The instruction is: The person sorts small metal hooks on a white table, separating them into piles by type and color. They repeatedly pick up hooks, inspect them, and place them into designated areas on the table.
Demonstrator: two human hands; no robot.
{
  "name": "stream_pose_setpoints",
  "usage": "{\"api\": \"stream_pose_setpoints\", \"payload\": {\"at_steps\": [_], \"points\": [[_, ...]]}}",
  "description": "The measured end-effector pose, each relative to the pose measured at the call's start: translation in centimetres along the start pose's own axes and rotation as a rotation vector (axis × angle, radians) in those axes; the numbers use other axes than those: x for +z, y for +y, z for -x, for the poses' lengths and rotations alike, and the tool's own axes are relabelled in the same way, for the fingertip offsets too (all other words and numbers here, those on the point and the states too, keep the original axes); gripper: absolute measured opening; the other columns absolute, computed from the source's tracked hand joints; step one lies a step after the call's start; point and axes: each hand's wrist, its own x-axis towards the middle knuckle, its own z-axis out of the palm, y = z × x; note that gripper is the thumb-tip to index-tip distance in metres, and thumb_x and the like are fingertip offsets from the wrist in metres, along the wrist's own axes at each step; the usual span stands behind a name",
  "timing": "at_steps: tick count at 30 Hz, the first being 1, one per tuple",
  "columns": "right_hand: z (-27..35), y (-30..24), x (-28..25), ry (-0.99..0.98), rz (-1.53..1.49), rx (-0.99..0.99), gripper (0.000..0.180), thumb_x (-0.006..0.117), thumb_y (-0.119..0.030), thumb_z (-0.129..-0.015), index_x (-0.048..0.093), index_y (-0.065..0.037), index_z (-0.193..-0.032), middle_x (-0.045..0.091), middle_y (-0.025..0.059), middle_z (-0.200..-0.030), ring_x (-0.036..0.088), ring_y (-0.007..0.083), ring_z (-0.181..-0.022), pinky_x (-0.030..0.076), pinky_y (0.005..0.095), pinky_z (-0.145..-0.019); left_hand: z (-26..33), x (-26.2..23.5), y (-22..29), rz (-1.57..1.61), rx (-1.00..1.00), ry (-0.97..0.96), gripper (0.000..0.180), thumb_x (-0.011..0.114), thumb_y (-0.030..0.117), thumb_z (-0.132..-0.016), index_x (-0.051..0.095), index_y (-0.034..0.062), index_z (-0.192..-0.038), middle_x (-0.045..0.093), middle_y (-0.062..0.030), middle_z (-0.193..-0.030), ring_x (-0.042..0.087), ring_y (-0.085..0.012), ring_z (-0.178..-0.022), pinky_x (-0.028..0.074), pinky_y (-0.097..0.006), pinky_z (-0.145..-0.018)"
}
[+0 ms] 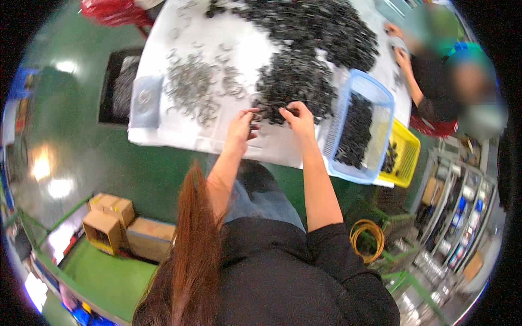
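At the near edge of the white-covered table (pixel 239 145), my left hand (pixel 240 127) is curled around a few small black parts, partly hidden by the fingers. To its right, my right hand (pixel 299 117) pinches a small black part (pixel 292 112) between thumb and fingertips. Both hands are at the front of a pile of small black parts (pixel 296 81), which joins a larger black heap (pixel 342 35) farther back. Left of the hands lie many thin, pale grey curved pieces (pixel 191 81), spread loosely over the cover.
A light-blue basket (pixel 385 103) of black parts stands to the right, beside a yellow basket (pixel 411 155) holding a few. A co-worker's hands (pixel 401 54) are at the far right edge. A clear flat tray (pixel 145 103) lies left; cardboard boxes (pixel 149 239) sit behind on a green cart.
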Motion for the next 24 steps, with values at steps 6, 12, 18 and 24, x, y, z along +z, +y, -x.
{"api": "stream_pose_setpoints", "payload": {"at_steps": [6, 12, 18, 24], "points": [[4.5, 2.4, -17.1, 0.459, -0.013, 0.156, 0.027, 0.074, -0.013, -0.072, 0.058, -0.002, -0.091, 0.058, 0.0029, -0.072, 0.052, 0.0115, -0.063, 0.043, 0.0261, -0.057, 0.9, 19.9, -4.6, -0.119, 0.087, -0.383, 0.028, 0.048, 0.023, -0.092, 0.054, 0.0119, -0.116, 0.058, -0.0042, -0.107, 0.055, -0.0153, -0.087, 0.048, -0.035, -0.074], [5.8, 2.5, -22.4, 0.748, 0.545, 0.055, 0.049, 0.069, -0.009, -0.073, 0.048, -0.003, -0.117, 0.051, 0.0183, -0.112, 0.053, 0.0293, -0.1, 0.043, 0.0381, -0.085, 0.6, 18.7, -6.4, -0.626, 1.073, 0.016, 0.058, 0.061, 0.016, -0.081, 0.036, 0.001, -0.131, 0.032, -0.0227, -0.136, 0.025, -0.0393, -0.13, 0.018, -0.047, -0.108], [5.7, 1.6, -10.7, 0.49, 0.606, -0.363, 0.042, 0.059, 0.003, -0.07, 0.052, -0.003, -0.111, 0.053, 0.0156, -0.109, 0.048, 0.034, -0.104, 0.039, 0.0416, -0.092, -1.0, 0.0, -7.8, -1.253, 0.971, 0.244, 0.08, 0.064, 0.033, -0.078, 0.021, 0.0126, -0.142, 0.01, -0.018, -0.149, -0.001, -0.0392, -0.138, -0.001, -0.061, -0.105], [2.4, 0.7, 1.3, -0.033, 0.932, -0.5, 0.07, 0.066, -0.003, -0.066, 0.041, -0.021, -0.129, 0.038, 0.0143, -0.129, 0.035, 0.0363, -0.123, 0.032, 0.052, -0.099, -7.8, -4.1, -1.9, -1.573, 1.079, 0.247, 0.074, 0.053, 0.055, -0.081, 0.024, 0.0234, -0.142, 0.014, -0.0063, -0.15, -0.001, -0.0323, -0.14, -0.006, -0.061, -0.105]]}}
